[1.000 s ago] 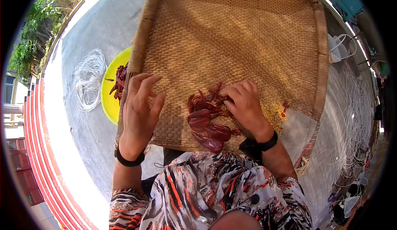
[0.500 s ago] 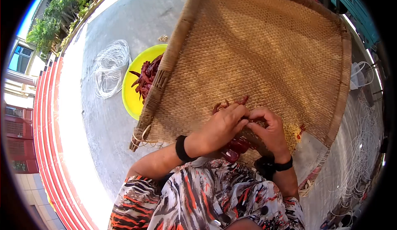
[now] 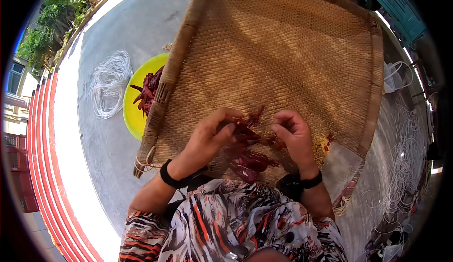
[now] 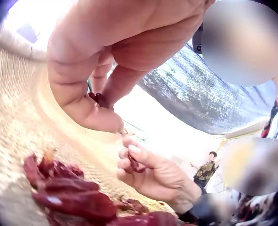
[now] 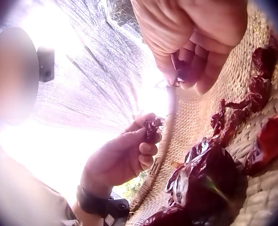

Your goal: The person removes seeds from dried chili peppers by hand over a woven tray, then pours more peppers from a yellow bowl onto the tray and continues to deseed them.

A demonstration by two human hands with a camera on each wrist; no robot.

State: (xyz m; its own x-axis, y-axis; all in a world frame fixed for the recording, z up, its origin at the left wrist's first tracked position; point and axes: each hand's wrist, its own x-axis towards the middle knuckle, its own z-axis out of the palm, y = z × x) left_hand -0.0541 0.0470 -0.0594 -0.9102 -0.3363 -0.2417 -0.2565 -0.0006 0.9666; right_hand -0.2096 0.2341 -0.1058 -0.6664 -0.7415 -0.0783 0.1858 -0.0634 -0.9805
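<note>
A heap of dark red dried chilies (image 3: pixel 249 162) lies at the near side of a large woven mat (image 3: pixel 278 49) with a raised rim. Above the heap, my left hand (image 3: pixel 203 137) pinches a piece of dried chili (image 5: pixel 152 131) between thumb and fingers. My right hand (image 3: pixel 296 134), a short gap to the right, grips another dark red chili piece (image 5: pixel 181 70), partly hidden by its curled fingers. More wrinkled chilies (image 4: pixel 73 195) sit below the left hand in the left wrist view.
Yellow seeds (image 3: pixel 321 154) are scattered by the mat's near right corner. Beyond its left rim stands a yellow-green basin (image 3: pixel 133 97) of dried chilies (image 3: pixel 150 90), beside a coil of white cord (image 3: pixel 112 83). Loose white strands (image 3: pixel 401 163) lie to the right. Another person (image 4: pixel 205 169) stands in the background.
My left hand came from the left rim to meet the right hand over the chilies. Now the two hands have drawn apart, each holding a chili piece.
</note>
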